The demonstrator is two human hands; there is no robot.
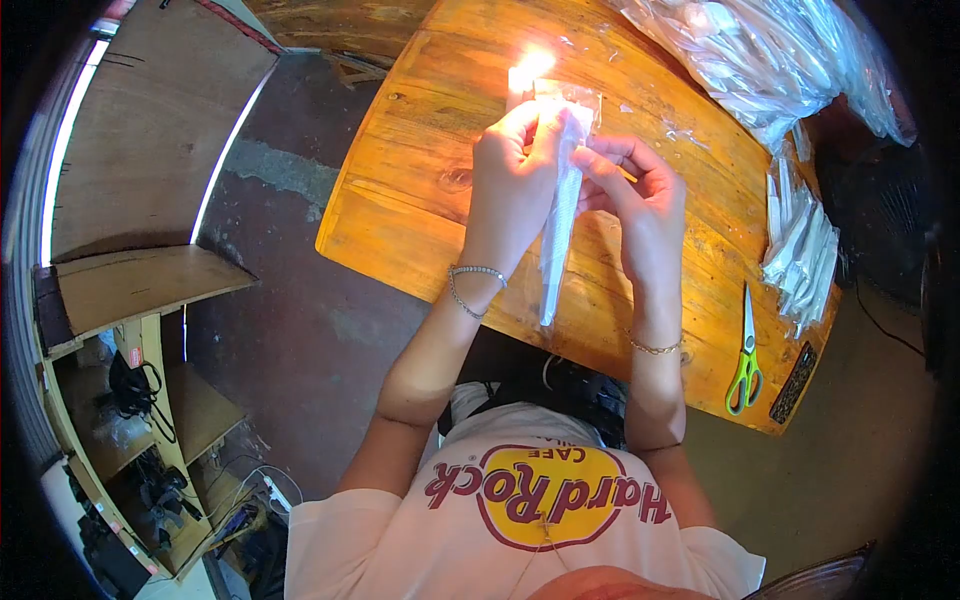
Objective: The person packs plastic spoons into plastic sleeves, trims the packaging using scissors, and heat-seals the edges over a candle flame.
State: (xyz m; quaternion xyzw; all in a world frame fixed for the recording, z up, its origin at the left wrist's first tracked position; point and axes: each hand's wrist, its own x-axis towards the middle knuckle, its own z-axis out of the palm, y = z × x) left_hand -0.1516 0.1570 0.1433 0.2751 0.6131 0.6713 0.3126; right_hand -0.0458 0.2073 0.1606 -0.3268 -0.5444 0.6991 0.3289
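Note:
A long, pointed white item in a clear plastic sleeve [562, 230] hangs between my hands over the wooden table, its narrow end toward me. My left hand [512, 165] is closed, pinching the wide upper end of the sleeve. On the right edge of that sleeve, the thumb and fingers of my right hand [640, 190] are closed in a pinch. Just beyond my fingertips burns a bright flame [534, 62], close to the sleeve's far end. Glare hides what the flame stands on and the exact gap between it and the plastic.
Scissors with green handles [744, 375] lie at the table's right front, beside a dark textured strip [793, 382]. Several wrapped white pieces [802, 240] lie at the right edge. A large pile of clear plastic bags [740, 60] covers the far right. Wooden shelves [150, 400] stand left.

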